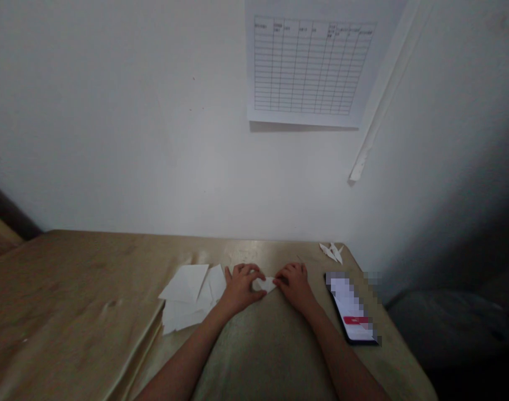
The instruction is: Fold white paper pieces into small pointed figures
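A small folded piece of white paper [269, 284] lies on the table between my two hands. My left hand [243, 285] curls over its left end, with the thumb at the near edge and the fingers at the far edge. At the paper's right corner, the fingertips of my right hand [295, 283] are pinched together. Parts of the paper are hidden under the fingers. Just left of my left hand is a loose pile of white paper sheets [187, 298], partly overlapping one another.
A phone [350, 312] with a lit, partly blurred screen lies right of my right arm. Small folded paper pieces [333, 253] sit at the table's far right corner. The table [271, 356] meets a white wall [175, 167] bearing a printed grid sheet [307, 72].
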A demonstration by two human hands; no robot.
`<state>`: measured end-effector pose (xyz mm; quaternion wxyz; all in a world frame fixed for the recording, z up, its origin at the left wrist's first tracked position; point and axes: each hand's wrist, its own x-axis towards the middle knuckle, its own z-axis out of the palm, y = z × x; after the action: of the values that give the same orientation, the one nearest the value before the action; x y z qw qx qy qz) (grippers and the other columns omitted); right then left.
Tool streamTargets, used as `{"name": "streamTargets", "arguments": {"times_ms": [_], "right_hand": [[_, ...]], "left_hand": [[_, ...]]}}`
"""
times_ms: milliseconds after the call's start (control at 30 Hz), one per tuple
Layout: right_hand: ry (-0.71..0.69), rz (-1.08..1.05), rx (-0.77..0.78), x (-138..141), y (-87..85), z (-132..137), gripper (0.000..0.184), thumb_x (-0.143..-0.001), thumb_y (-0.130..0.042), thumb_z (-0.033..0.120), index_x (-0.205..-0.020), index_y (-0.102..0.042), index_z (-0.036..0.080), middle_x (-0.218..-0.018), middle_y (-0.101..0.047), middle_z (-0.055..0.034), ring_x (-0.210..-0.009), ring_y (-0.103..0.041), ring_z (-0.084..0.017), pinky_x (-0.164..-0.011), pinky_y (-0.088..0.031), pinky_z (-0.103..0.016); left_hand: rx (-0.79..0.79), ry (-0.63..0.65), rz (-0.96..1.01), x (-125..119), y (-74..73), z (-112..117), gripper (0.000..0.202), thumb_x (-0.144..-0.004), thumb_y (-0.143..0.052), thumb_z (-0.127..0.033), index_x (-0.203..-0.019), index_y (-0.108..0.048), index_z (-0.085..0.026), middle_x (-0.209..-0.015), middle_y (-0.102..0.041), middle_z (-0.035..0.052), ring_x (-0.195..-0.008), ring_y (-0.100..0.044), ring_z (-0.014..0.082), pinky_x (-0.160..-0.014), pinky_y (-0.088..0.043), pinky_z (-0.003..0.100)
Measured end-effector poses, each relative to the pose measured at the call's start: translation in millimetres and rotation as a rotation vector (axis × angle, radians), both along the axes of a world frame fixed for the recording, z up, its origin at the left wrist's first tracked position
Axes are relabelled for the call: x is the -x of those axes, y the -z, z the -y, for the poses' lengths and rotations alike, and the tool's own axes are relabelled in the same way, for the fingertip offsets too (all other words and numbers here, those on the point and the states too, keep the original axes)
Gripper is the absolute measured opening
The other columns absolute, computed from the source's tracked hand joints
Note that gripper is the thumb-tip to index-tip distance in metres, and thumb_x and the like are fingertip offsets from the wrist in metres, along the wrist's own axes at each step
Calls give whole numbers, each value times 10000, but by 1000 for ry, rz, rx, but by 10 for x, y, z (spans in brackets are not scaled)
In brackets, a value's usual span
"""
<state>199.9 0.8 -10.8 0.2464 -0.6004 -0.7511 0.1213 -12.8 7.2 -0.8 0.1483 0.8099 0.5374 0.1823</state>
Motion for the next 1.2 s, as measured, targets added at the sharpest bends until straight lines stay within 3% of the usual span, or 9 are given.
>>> {"name": "streamTargets", "arguments": {"times_ms": [433,633,1200], "right_hand": [[104,5,13,106,-9,28,140,-921,-624,341,-899,-745,275,-1028,-722,-41,-1183,-501,-265,-1154,-55,-592],[113,0,18,119,-8,32,122,-917,-630,334,-899,-739,281,-1033,-716,-35,-1180,-496,-267,-1146,-65,-597],[182,47,44,170,-27,40,104,-910,-633,341,-896,-721,288,-1042,-706,-30,-1185,-501,-271,-1131,-116,-608]], "left_hand": [[29,-37,-11,-17,-17,8,341,-747,-785,-394,-1079,-711,-408,-1439,-549,-7,-1389,-367,349,-1133,-79,734],[33,-55,14,-36,-49,17,301,-751,-785,-477,-1037,-734,-400,-1422,-558,13,-1387,-378,341,-1141,-80,722],[62,-74,-13,-79,-87,30,360,-710,-818,-441,-1049,-711,-385,-1449,-530,28,-1414,-350,357,-1126,-80,761]]}}
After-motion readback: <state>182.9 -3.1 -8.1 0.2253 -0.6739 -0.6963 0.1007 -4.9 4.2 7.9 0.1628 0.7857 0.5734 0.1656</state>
